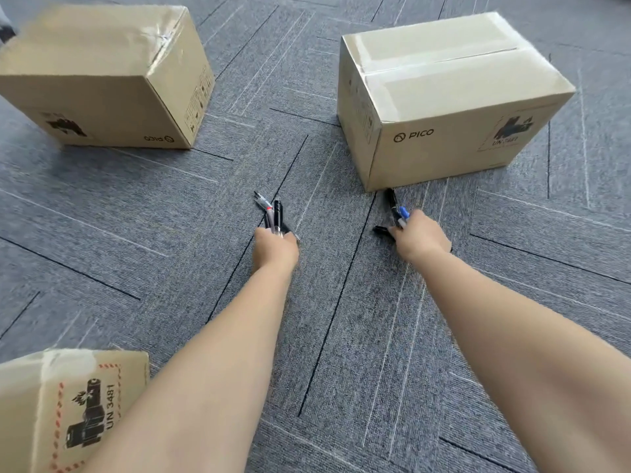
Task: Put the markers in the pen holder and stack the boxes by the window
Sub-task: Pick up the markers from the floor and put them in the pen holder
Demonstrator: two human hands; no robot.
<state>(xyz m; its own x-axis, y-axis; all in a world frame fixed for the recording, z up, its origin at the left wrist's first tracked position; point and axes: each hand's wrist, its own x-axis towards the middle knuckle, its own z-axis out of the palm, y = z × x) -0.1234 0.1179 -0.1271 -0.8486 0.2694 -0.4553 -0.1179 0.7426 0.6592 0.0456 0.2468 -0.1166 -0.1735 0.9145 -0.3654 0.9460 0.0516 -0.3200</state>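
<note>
L hand (276, 247) grips a fanned marker bundle (271, 213) just above the carpet (170, 233). R hand (421, 238) curls round more markers (396, 208), incl. a blue-capped one, just in front of the PICO box (450, 97). Risk: both grips look loose and overfull, so a marker could slip and roll off. Pen holder isn't in view. The other boxes, far-left box (102, 76) and near box (68, 404), sit well apart, unstacked.

A wide strip of grey carpet (273, 107) lies open between the left box (102, 76) and the right box (450, 97). A third box (68, 404) blocks the near left corner.
</note>
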